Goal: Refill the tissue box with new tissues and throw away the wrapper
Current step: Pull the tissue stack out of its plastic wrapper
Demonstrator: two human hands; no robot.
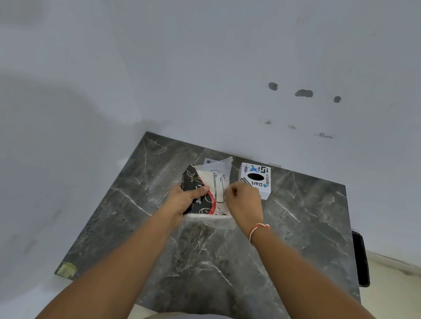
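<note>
Tissue pack (pixel 209 193) sits on the table (pixel 245 261), just left of the white tissue box (pixel 255 179). Left hand (pixel 187 198) grips the pack's dark side, thumb on top. Right hand (pixel 244 202) is curled, seemingly pinching the clear wrapper (pixel 219 165) at the pack's right edge. Open along the printed tear line, hold the pack steady, pull slowly so the stack stays squared for the box.

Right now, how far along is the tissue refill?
Early. Done: new tissue pack is out on the marble table. In hand: left hand grips the pack, right hand pinches its clear wrapper at the opening. Left: tissues into the white tissue box, whose slot shows dark; wrapper not yet binned.
</note>
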